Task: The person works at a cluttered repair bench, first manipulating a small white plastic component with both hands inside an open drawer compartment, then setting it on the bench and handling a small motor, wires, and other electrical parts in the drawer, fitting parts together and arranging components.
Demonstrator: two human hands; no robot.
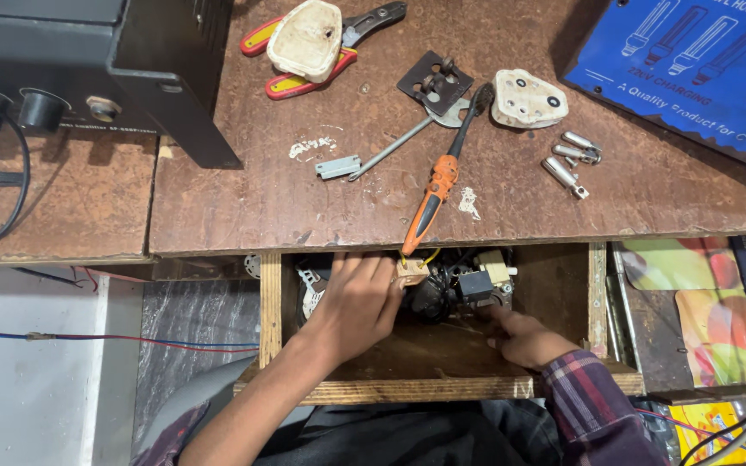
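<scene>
Screwdriver [435, 185] diagonal, tip up-right, handle toward drawer [442, 380]

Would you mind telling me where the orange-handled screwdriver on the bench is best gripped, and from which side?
Probably the orange and black handle, taken from above with the left hand just below it. The screwdriver lies flat and slanted, handle end overhanging the bench edge above the open drawer, so fingers can wrap there freely.

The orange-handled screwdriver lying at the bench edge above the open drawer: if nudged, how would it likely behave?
The screwdriver looks rigid, so it should pivot or slide as one piece. Its rounded handle probably rolls easily. Its handle end overhangs the bench edge above the drawer, near the left hand, so a nudge could tip it in.
</scene>
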